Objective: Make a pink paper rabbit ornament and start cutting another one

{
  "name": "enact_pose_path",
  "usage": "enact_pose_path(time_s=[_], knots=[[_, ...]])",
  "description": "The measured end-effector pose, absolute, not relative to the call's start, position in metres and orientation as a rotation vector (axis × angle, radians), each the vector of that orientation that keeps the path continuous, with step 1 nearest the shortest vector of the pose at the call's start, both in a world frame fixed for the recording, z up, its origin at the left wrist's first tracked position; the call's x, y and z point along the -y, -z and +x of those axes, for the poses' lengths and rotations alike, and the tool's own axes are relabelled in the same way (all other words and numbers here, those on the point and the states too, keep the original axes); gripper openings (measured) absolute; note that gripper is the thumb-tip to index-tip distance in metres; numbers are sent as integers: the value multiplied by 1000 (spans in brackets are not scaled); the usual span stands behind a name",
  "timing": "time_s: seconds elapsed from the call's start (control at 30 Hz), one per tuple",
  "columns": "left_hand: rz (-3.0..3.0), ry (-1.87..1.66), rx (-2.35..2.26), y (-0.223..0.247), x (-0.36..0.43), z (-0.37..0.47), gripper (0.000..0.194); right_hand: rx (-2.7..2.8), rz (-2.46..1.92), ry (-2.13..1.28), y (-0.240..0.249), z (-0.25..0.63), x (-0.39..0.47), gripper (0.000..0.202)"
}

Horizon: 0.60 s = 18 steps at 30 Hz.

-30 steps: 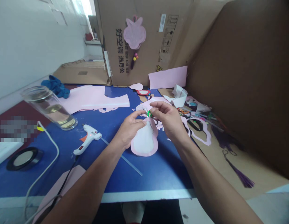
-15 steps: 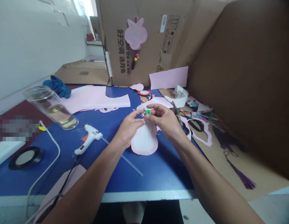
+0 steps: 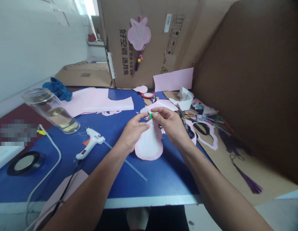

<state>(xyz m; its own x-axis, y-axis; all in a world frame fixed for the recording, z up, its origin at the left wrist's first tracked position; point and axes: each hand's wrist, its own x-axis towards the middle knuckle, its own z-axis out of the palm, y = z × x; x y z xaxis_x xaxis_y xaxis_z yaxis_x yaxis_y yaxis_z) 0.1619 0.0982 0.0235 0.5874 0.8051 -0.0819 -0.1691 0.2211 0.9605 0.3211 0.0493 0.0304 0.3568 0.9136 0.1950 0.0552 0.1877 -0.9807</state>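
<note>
My left hand [image 3: 129, 134] is closed on the edge of a gourd-shaped paper cutout [image 3: 149, 144], pink around the rim with a white layer inside. Its thumb and index finger lie near the cutout's narrow top. My right hand [image 3: 171, 123] pinches a small bright green ring [image 3: 151, 115] just above that top, partly hidden by the fingers. A small grey pointed piece shows between the fingertips of both hands; I cannot tell what it is.
A white glue gun [image 3: 90, 143] with a glue stick lies left of my arms. Beyond it stand a glass of liquid [image 3: 62, 118] and black tape [image 3: 25, 163]. Pink paper [image 3: 91, 102] lies behind. Paper cut-offs [image 3: 215, 138] and a purple tassel [image 3: 250, 181] lie right; cardboard [image 3: 149, 70] rises behind.
The green ring has turned from facing me to nearly edge-on, and my right fingertips now cover more of it. The left thumb and cutout have hardly moved.
</note>
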Motion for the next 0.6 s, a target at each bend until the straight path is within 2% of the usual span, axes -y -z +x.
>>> enact_pose_path(time_s=[0.23, 0.4, 0.6], knots=[[1131, -751, -689, -25, -98, 162, 57, 1046, -1231, -801, -31, 324, -49, 37], [1104, -748, -654, -25, -98, 163, 57, 1049, -1186, -892, -27, 322, -49, 53], [1141, -752, -667, -22, -99, 162, 54, 1081, -1243, -780, -30, 323, -48, 34]])
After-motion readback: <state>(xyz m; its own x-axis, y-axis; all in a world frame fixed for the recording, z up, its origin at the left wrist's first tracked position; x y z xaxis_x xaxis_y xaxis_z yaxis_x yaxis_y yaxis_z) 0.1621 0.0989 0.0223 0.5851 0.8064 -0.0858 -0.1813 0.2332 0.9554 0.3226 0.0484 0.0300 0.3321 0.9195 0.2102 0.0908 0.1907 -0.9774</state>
